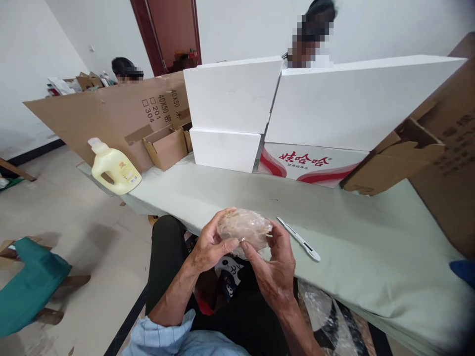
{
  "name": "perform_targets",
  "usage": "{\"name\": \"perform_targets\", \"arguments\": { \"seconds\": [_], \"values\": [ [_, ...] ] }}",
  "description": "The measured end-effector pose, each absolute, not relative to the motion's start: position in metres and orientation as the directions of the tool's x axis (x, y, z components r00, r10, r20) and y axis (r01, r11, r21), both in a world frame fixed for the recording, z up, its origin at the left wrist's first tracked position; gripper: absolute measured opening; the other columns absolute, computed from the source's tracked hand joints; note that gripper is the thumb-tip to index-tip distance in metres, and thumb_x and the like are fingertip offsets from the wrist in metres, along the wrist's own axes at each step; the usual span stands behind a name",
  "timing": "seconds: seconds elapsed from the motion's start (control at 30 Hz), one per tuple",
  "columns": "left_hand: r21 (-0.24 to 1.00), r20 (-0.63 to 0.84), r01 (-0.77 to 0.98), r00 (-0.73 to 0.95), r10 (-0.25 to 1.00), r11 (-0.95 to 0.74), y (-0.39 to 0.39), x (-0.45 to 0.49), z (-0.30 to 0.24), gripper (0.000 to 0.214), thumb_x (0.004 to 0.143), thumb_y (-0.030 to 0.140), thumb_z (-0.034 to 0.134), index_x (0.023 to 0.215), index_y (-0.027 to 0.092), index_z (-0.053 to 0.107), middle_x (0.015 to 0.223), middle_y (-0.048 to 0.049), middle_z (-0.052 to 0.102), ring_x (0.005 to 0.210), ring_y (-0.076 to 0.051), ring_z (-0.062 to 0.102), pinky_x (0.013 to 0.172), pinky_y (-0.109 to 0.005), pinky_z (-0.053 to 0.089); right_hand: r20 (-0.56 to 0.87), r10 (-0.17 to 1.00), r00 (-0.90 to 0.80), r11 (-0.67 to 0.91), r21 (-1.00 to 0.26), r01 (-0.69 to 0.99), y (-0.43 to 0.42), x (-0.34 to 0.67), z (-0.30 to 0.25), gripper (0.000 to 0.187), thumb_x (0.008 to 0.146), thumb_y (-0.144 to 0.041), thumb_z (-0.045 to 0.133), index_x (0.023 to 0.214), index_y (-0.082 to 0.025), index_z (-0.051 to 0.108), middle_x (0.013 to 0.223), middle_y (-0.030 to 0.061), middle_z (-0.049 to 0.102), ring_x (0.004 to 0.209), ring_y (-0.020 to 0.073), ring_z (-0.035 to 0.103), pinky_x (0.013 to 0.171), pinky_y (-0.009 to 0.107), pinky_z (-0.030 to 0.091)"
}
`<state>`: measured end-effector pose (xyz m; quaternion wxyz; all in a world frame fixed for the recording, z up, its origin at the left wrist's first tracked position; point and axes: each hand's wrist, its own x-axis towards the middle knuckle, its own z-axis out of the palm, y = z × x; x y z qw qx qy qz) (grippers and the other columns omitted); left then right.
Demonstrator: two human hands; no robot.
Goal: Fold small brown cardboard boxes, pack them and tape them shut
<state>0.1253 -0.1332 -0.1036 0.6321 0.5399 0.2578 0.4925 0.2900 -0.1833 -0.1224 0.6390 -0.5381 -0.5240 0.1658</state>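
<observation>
Between my two hands is a bundle wrapped in clear plastic (245,227), held just over the near edge of the table. My left hand (213,242) grips its left side, thumb pressed on the near face. On the other side my right hand (272,257) is wrapped round the bundle, and both thumbs nearly meet at the front. What lies inside the plastic cannot be made out. To the right of my right hand, a white utility knife (300,240) rests on the cloth-covered table (230,190).
White boxes (233,99) stand stacked at the back, above a red-and-white printed carton (311,165). Cardboard boxes (166,146) flank them. A yellow jug (115,168) stands at the table's left end. Two people sit beyond. A green-covered stool (33,282) is at lower left.
</observation>
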Motion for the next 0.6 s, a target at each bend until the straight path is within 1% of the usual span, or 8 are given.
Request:
{"name": "perform_targets", "arguments": {
  "seconds": [0.07,0.13,0.2,0.27,0.33,0.4,0.5,0.6],
  "values": [
    [0.936,0.200,-0.344,0.331,0.922,-0.080,-0.130,0.125,-0.108,0.066,0.082,0.052,0.092,0.134,0.018,0.071,0.120,-0.0103,0.078,0.108,-0.026,0.073,0.095,-0.033,0.058,0.525,0.782,0.335,0.411,-0.839,0.356,-0.185,0.292,-0.118,0.056,0.089,-0.040,0.085,0.139,-0.027,0.064,0.130,0.0095,0.068,0.113,0.0263,0.069,0.095,0.041,0.060],
    [0.940,0.207,-0.327,0.317,0.926,-0.098,-0.127,0.125,-0.109,0.060,0.080,0.052,0.093,0.125,0.016,0.075,0.109,-0.0092,0.079,0.098,-0.024,0.073,0.089,-0.032,0.058,0.524,0.807,0.272,0.451,-0.844,0.290,-0.187,0.297,-0.114,0.054,0.093,-0.042,0.082,0.142,-0.028,0.064,0.132,0.0096,0.067,0.116,0.0264,0.067,0.097,0.041,0.060],
    [0.945,0.216,-0.307,0.325,0.921,-0.114,-0.127,0.123,-0.108,0.060,0.078,0.052,0.095,0.122,0.016,0.077,0.105,-0.0086,0.080,0.094,-0.023,0.072,0.084,-0.031,0.058,0.524,0.815,0.247,0.478,-0.849,0.226,-0.188,0.304,-0.108,0.043,0.098,-0.042,0.076,0.139,-0.029,0.069,0.131,0.0090,0.066,0.118,0.0259,0.066,0.098,0.040,0.058],
    [0.946,0.224,-0.300,0.336,0.915,-0.121,-0.128,0.122,-0.105,0.059,0.078,0.051,0.095,0.122,0.016,0.078,0.105,-0.0086,0.080,0.093,-0.023,0.073,0.084,-0.031,0.058,0.539,0.797,0.273,0.503,-0.842,0.194,-0.188,0.308,-0.103,0.027,0.101,-0.039,0.073,0.127,-0.030,0.076,0.123,0.0076,0.069,0.115,0.0244,0.067,0.096,0.038,0.058],
    [0.942,0.241,-0.311,0.362,0.900,-0.127,-0.130,0.121,-0.102,0.058,0.078,0.049,0.096,0.123,0.017,0.077,0.110,-0.0102,0.081,0.098,-0.025,0.075,0.089,-0.033,0.059,0.538,0.783,0.311,0.513,-0.842,0.165,-0.187,0.310,-0.098,0.016,0.101,-0.036,0.073,0.114,-0.030,0.081,0.114,0.0063,0.072,0.108,0.0232,0.069,0.092,0.037,0.059],
    [0.933,0.275,-0.330,0.399,0.875,-0.142,-0.131,0.121,-0.100,0.057,0.079,0.047,0.095,0.124,0.018,0.077,0.120,-0.0130,0.081,0.108,-0.029,0.076,0.096,-0.037,0.060,0.518,0.782,0.346,0.507,-0.852,0.128,-0.187,0.311,-0.095,0.011,0.100,-0.036,0.074,0.103,-0.029,0.082,0.107,0.0058,0.073,0.100,0.0228,0.071,0.085,0.036,0.060],
    [0.915,0.342,-0.356,0.434,0.833,-0.190,-0.132,0.121,-0.097,0.052,0.083,0.043,0.094,0.127,0.020,0.078,0.133,-0.0151,0.079,0.121,-0.032,0.075,0.102,-0.040,0.060,0.480,0.793,0.374,0.484,-0.870,0.091,-0.188,0.311,-0.097,0.013,0.099,-0.038,0.077,0.093,-0.027,0.083,0.103,0.0068,0.074,0.097,0.0238,0.071,0.082,0.037,0.059],
    [0.883,0.420,-0.401,0.445,0.791,-0.243,-0.132,0.120,-0.096,0.049,0.086,0.036,0.093,0.131,0.024,0.077,0.136,-0.0136,0.078,0.128,-0.033,0.073,0.107,-0.042,0.058,0.458,0.812,0.361,0.476,-0.878,0.044,-0.189,0.314,-0.099,0.015,0.099,-0.037,0.077,0.090,-0.027,0.083,0.104,0.0075,0.074,0.098,0.0239,0.071,0.083,0.037,0.058]
  ]
}}
